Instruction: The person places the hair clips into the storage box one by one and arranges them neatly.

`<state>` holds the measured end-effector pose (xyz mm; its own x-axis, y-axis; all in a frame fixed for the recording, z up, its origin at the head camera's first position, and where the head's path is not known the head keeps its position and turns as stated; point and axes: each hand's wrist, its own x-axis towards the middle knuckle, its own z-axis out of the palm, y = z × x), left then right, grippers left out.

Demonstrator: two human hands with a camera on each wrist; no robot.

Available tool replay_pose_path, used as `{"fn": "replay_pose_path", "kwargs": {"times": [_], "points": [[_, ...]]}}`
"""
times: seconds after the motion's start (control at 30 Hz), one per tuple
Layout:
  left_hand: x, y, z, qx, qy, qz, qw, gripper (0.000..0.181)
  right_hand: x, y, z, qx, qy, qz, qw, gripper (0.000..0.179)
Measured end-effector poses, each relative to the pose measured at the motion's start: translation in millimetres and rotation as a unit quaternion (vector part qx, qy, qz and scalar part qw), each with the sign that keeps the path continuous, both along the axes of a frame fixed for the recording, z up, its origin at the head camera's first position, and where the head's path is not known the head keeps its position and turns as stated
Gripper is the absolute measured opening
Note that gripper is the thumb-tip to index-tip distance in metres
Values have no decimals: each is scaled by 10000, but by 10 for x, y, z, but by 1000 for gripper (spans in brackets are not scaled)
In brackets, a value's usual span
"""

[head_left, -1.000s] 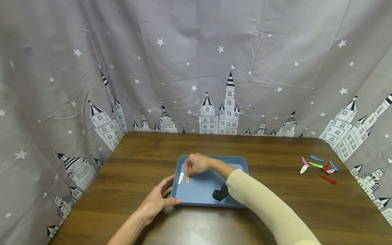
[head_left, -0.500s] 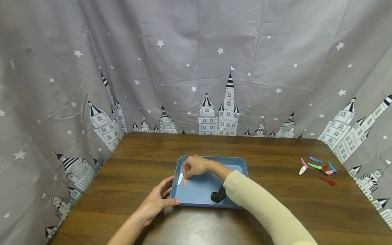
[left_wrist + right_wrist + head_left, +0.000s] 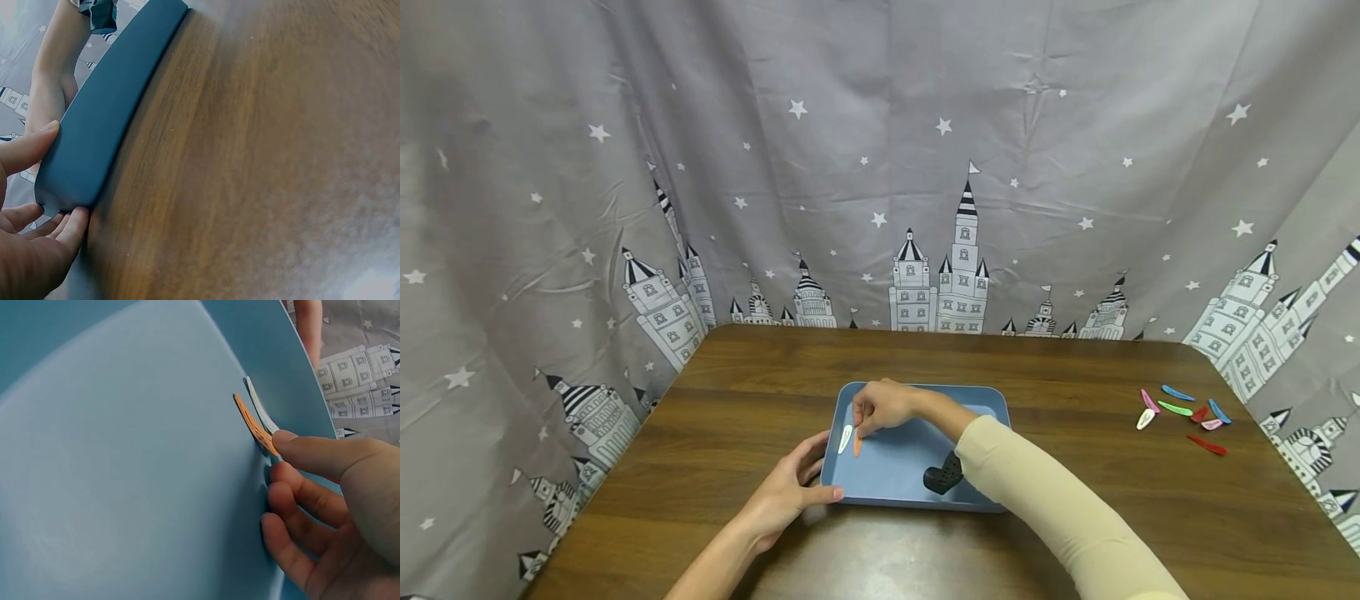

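A blue tray [image 3: 886,477] stands on the table, and my left hand [image 3: 781,493] grips its front left corner. In the left wrist view the thumb [image 3: 37,147] is on the rim and the fingertips reach the tray's lower edge. Inside the tray my right hand [image 3: 886,404] pinches the end of an orange hair clip [image 3: 251,422]. That clip lies close beside a white hair clip [image 3: 846,438], near the tray's left wall. The thumb and fingers of the right hand cover the far ends of both clips.
On the right of the wooden table [image 3: 760,358] lie several loose hair clips, among them a green clip [image 3: 1176,408], a red clip [image 3: 1207,445] and a blue clip [image 3: 1178,392]. A black perforated object [image 3: 942,475] shows at the right sleeve. A grey castle-print curtain [image 3: 820,183] hangs behind.
The orange clip in my right hand has shifted slightly left, closer to the white clip. My left hand has stayed at the tray's corner; the view has moved a little.
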<state>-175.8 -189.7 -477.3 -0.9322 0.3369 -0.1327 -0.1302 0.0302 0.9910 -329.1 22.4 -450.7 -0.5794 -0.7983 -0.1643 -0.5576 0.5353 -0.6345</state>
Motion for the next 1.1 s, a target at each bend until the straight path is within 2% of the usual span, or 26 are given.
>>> {"fn": "replay_pose_path", "kwargs": {"times": [0.27, 0.77, 1.1], "points": [[-5, 1, 0, -19, 17, 65, 10000, 90, -5, 44, 101, -118, -102, 86, 9998, 10], [-5, 10, 6, -89, -38, 64, 9999, 91, 34, 289, 332, -61, 298, 227, 9993, 8], [-6, 16, 1, -152, -6, 128, 9998, 92, 63, 483, 444, 5, 277, 224, 9994, 10]]}}
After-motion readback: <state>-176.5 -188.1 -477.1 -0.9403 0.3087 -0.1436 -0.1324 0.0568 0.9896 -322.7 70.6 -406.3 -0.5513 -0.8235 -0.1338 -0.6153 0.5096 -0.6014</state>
